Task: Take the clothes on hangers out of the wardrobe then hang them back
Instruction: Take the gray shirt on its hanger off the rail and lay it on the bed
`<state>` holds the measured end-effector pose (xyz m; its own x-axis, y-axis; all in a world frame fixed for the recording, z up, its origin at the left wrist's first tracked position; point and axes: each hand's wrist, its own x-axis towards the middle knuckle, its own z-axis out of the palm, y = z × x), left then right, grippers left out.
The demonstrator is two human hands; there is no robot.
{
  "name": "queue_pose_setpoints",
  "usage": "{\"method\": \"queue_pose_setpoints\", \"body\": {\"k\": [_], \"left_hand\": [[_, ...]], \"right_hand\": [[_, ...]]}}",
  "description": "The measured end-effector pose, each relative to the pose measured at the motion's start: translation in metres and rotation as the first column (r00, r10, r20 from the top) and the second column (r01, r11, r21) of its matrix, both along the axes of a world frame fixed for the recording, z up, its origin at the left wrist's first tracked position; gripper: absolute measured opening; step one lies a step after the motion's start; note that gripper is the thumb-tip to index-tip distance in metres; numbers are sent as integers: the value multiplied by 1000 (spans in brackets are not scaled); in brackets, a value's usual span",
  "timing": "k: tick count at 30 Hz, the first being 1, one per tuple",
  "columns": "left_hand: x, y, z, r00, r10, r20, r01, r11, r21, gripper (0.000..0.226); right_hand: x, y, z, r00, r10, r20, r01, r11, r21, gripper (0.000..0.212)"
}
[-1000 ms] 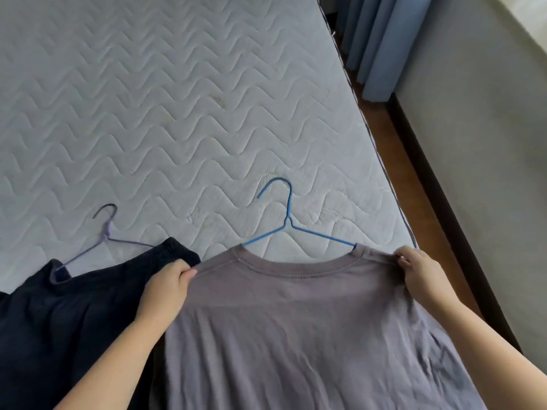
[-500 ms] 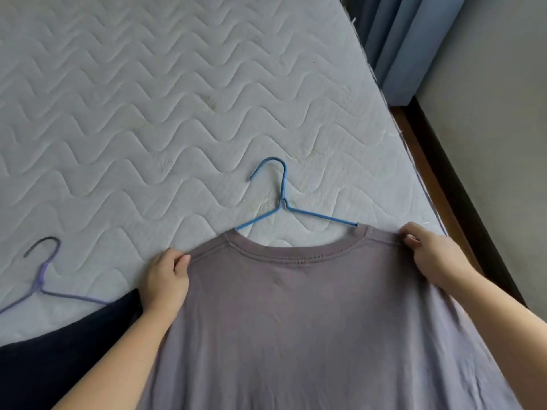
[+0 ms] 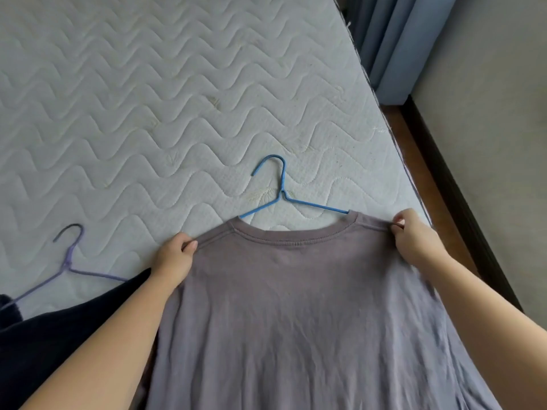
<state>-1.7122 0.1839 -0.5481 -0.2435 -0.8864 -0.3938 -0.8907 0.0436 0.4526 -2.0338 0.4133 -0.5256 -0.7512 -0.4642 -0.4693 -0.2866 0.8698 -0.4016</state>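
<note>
A grey-mauve T-shirt (image 3: pixel 296 306) lies spread on the mattress (image 3: pixel 148 99), collar pointing away from me. My left hand (image 3: pixel 174 261) pinches its left shoulder and my right hand (image 3: pixel 414 238) pinches its right shoulder. A blue wire hanger (image 3: pixel 281 193) lies flat on the mattress; its hook and neck show beyond the collar, and its arms run under the shirt. To the left a dark navy garment (image 3: pixel 59 335) lies beside the shirt, with a purple hanger (image 3: pixel 71 261) poking out of it.
The mattress's right edge (image 3: pixel 396 149) drops to a strip of brown wooden floor (image 3: pixel 438 202) along a grey wall (image 3: pixel 488 143). Blue curtains (image 3: pixel 393 39) hang at the top right.
My view has shifted left and the navy garment and purple hanger sit further left in frame. Both hands stay on the shirt's shoulders, which lie a little lower on the blue hanger.
</note>
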Motion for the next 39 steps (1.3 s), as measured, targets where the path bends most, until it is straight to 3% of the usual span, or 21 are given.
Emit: {"method": "queue_pose_setpoints", "body": {"k": [2,5,8,14,17,22,30,39], "left_hand": [[4,6,17,992,-61,110,58,998,30,22],[18,29,49,952,-157,262,187,978,-93,38],[41,72,84,982,-135,135,154,977,-150,35],[121,182,150,992,80,-101,-71,993,90,23],[166,233,174,967,242,-74,-222,952,209,20],[234,300,199,955,296,26,-290,910,297,11],[284,367,242,852,522,-39,-465,790,398,17],[341,439,263,824,566,12,-523,754,398,22]], "right_hand": [[15,11,17,1000,2,12,-2,1000,-16,40],[40,45,47,1000,16,-2,-16,1000,-22,48],[75,94,76,999,26,18,-26,999,-34,45],[172,189,113,960,-158,230,162,987,0,39],[220,222,122,923,-240,300,257,966,-17,33],[283,268,139,866,-270,421,307,952,-21,28],[333,335,167,847,-201,491,227,974,8,15],[342,385,189,881,-27,472,34,999,-7,12]]}}
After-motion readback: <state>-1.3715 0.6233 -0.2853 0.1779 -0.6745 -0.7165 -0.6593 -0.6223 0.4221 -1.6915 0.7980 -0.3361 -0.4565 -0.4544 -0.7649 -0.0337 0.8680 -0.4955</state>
